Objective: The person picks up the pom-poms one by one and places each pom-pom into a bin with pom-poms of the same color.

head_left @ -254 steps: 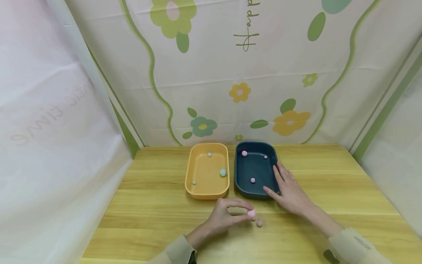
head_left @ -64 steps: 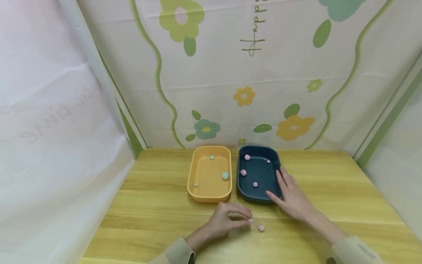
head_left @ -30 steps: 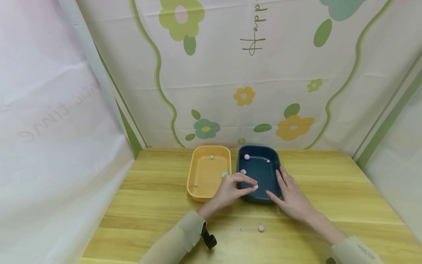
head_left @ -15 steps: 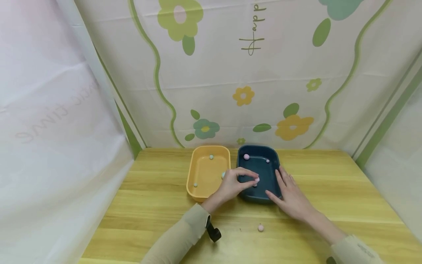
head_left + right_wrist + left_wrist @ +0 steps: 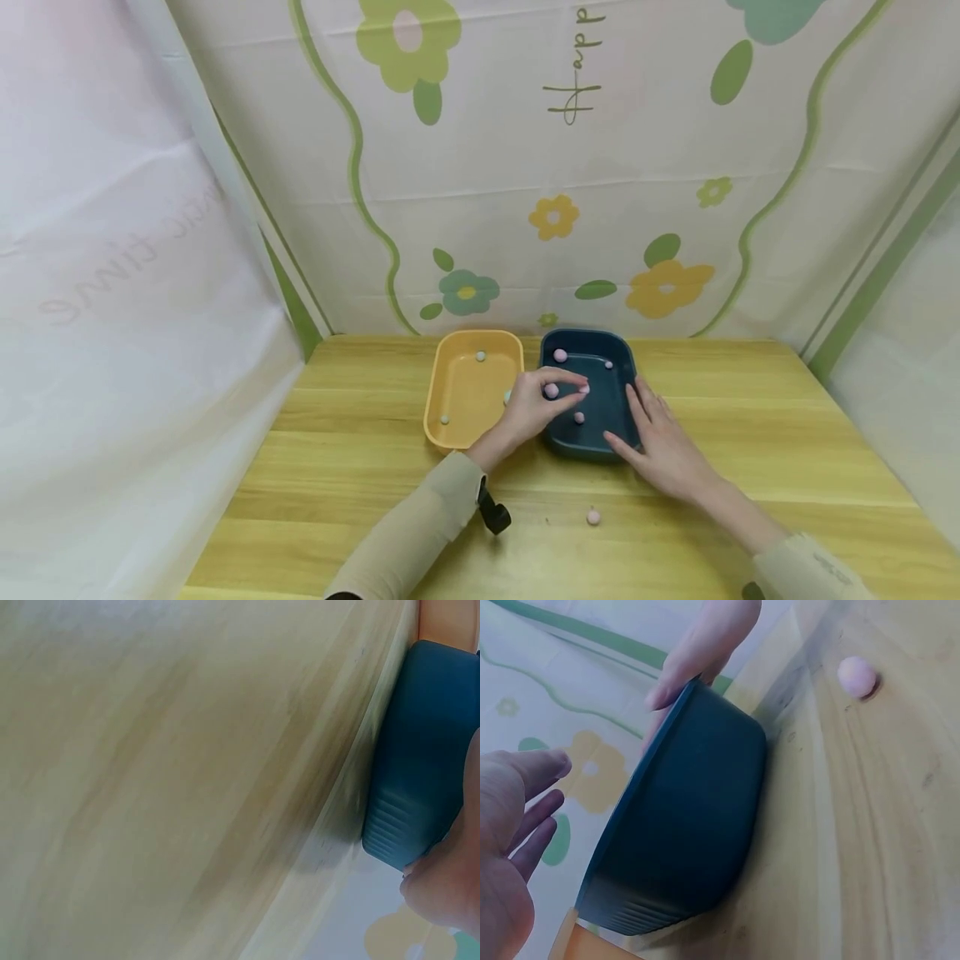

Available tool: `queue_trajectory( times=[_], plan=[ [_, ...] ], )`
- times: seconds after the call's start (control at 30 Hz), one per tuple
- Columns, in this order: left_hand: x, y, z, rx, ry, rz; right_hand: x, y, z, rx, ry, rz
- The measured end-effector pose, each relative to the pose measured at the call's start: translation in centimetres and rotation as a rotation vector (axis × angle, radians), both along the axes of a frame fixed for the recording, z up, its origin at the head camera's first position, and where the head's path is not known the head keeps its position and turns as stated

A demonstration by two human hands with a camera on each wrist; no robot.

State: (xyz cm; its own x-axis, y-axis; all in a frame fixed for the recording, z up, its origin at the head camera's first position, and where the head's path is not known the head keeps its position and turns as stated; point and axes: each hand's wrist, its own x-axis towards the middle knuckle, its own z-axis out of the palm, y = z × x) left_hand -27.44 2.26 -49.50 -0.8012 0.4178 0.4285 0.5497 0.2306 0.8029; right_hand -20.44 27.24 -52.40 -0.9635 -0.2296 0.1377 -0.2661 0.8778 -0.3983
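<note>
My left hand (image 5: 528,404) pinches a small pink ball (image 5: 584,388) between thumb and fingertips, above the dark blue tray (image 5: 600,451). In the left wrist view the ball is hidden. Several pink balls lie inside this tray, one of them a larger pink ball (image 5: 559,356) in its back left corner. My right hand (image 5: 666,442) rests against the tray's right side, fingers spread and fairly straight at the rim. Another pink ball (image 5: 593,517), with a tiny stem-like bit on top, sits on the wooden table in front; the left wrist view also has this table ball (image 5: 856,676).
Left of the blue tray stands a yellow tray (image 5: 467,392) with pale green balls, one partly behind my left hand. A dark speck (image 5: 547,521) marks the table (image 5: 337,492). Printed cloth (image 5: 480,167) hangs at the back and sides.
One more pink ball has come to lie in the blue tray. My left hand has lifted another from the table and moved forward over the tray. My right hand stays at its rim.
</note>
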Motion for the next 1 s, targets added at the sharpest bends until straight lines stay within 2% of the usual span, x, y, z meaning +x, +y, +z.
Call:
queue_trajectory(
  times=[0.23,0.57,0.73,1.0],
  plan=[
    [-0.8,0.5,-0.2,0.006,0.002,0.055,-0.1,0.1,-0.4,-0.001,0.015,0.005],
    [-0.9,0.4,-0.5,-0.012,0.032,0.110,0.0,0.2,-0.4,-0.010,0.012,0.012],
    [-0.2,-0.3,-0.4,-0.018,0.042,0.077,0.0,0.1,-0.3,-0.003,0.003,0.008],
    [1.7,-1.5,-0.2,0.023,0.105,-0.034,0.0,0.2,-0.3,-0.002,-0.008,0.003]
  ],
)
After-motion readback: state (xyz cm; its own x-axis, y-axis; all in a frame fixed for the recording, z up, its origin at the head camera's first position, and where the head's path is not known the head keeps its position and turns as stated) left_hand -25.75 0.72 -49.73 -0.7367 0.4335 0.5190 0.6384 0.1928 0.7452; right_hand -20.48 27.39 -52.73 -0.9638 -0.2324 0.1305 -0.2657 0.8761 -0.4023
